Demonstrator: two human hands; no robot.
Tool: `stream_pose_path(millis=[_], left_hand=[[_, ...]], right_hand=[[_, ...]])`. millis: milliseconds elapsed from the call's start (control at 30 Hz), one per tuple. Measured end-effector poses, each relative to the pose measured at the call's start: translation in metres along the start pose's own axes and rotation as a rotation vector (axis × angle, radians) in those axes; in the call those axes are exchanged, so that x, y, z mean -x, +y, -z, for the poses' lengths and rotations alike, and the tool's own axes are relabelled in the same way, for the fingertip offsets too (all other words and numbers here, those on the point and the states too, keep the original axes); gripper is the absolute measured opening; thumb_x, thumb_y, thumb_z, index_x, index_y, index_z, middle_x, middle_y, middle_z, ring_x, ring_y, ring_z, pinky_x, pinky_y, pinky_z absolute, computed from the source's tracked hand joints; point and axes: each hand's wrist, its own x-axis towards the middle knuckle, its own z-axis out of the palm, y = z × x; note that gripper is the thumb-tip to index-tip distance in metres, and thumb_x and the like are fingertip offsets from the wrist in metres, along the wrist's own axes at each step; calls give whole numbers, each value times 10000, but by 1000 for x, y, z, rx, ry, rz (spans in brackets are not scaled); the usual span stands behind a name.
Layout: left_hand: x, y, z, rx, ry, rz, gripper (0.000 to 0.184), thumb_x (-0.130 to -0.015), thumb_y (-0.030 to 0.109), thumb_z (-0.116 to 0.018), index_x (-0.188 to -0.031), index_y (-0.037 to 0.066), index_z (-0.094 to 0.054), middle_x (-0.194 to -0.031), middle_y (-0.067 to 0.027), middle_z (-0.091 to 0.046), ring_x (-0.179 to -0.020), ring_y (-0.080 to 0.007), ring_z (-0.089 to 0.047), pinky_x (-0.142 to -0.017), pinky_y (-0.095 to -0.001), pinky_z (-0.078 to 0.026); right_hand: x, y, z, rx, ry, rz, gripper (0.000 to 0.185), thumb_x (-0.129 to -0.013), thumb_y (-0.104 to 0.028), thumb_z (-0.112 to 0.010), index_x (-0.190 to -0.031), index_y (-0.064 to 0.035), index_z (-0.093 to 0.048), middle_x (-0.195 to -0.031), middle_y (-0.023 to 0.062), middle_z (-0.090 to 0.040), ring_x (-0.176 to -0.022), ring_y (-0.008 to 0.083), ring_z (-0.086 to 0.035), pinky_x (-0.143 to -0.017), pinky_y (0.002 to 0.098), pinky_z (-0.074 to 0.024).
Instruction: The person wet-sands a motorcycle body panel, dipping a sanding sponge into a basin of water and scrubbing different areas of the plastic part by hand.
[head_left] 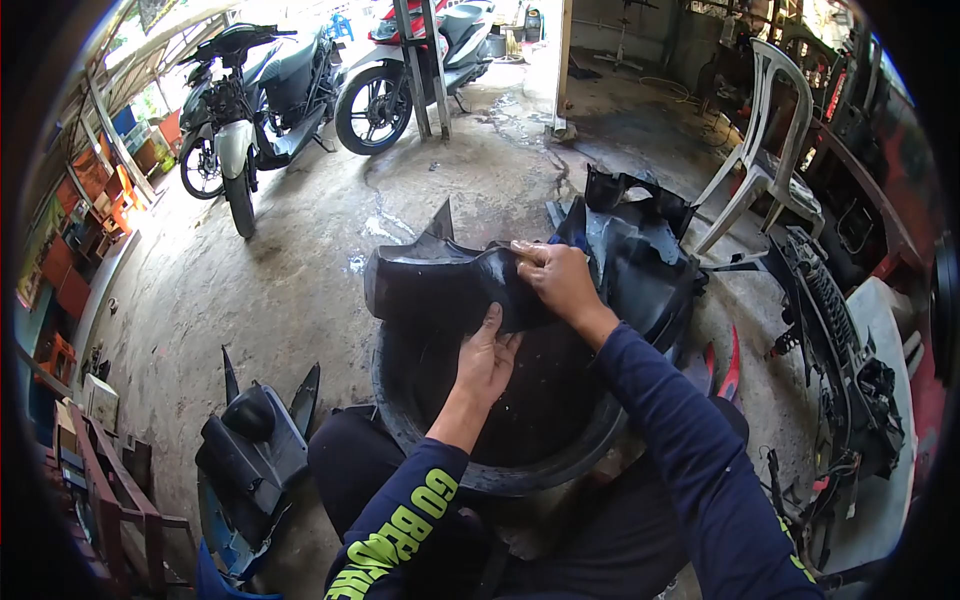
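A glossy black plastic motorcycle panel is held tilted above a round black tub between my knees. My left hand supports its lower edge, with the thumb against the near face and the fingers partly hidden below. Against the panel's upper right part, my right hand is closed with curled fingers. Something small and yellowish shows at its fingertips, too unclear to name. Dark contents fill the tub below the panel.
More black panels lie behind the tub at right, and another body part rests at lower left. A white plastic chair stands at right, near a motorcycle frame part. Parked motorcycles stand at the back left.
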Motion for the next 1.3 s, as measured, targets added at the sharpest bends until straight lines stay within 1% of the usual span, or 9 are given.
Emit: stream_pose_path(millis=[200,400,467,700,967,1067,1100,1167,1300], left_hand=[[-2,3,0,18,-29,5,316,-937,226,-693,-1174,40,-597,-1159,-68,-672,-1134,-210,-617,-1065,-376,-454],[-4,3,-2,18,-52,-11,305,-934,226,-698,-1162,46,-605,-1147,-65,-676,-1112,-208,-623,-1062,-386,-457],[0,4,-3,12,-26,3,296,-931,223,-701,-1150,46,-613,-1135,-64,-680,-1102,-209,-626,-1062,-391,-456],[-1,5,-3,-24,-4,-4,279,-929,229,-705,-1127,47,-630,-1110,-58,-691,-1089,-204,-633,-1052,-406,-459],[-1,2,2,-19,-27,-17,272,-942,235,-687,-1138,53,-635,-1112,-53,-701,-1072,-204,-647,-1044,-419,-455],[-3,5,4,-59,-19,-18,281,-941,251,-688,-1139,58,-635,-1113,-55,-700,-1080,-204,-644,-1046,-417,-452],[-4,4,4,-58,-24,-18,281,-941,251,-688,-1139,58,-635,-1113,-55,-700,-1080,-204,-644,-1046,-417,-452],[-4,1,4,-45,-18,-7,281,-939,259,-690,-1132,61,-637,-1124,-56,-695,-1111,-202,-632,-1051,-412,-448],[-5,1,7,-14,-27,3,310,-931,256,-700,-1159,60,-620,-1160,-67,-678,-1138,-211,-619,-1053,-412,-447]], right_hand=[[-4,-13,3,-8,-3,-52,409,-832,-261,-745,-1152,-11,-697,-1099,221,-691,-1014,298,-709,-872,321,-542],[-13,-26,11,4,-8,-161,358,-796,-275,-737,-1062,-35,-740,-931,226,-705,-856,325,-723,-785,356,-559],[-16,-32,17,71,-126,-264,380,-823,-247,-739,-1109,1,-713,-988,205,-728,-884,197,-736,-791,286,-543],[-11,-13,3,-22,3,-85,385,-808,-238,-744,-1092,21,-716,-885,184,-746,-756,168,-726,-713,275,-540],[-15,-31,12,-45,-85,-352,369,-788,-228,-767,-1056,24,-734,-806,162,-747,-698,80,-666,-655,258,-513],[-15,-18,5,-128,-14,-286,327,-754,-255,-760,-994,-34,-764,-743,182,-721,-639,198,-711,-632,309,-538],[-15,-14,3,-125,-11,-284,327,-754,-255,-760,-994,-34,-764,-743,182,-721,-639,198,-711,-632,309,-538],[-12,-22,1,-121,27,-245,290,-797,-214,-763,-969,19,-750,-715,98,-725,-613,67,-598,-587,278,-479],[-10,-17,5,-103,-25,-326,272,-816,-219,-747,-958,13,-745,-732,131,-722,-634,108,-631,-604,310,-486]])
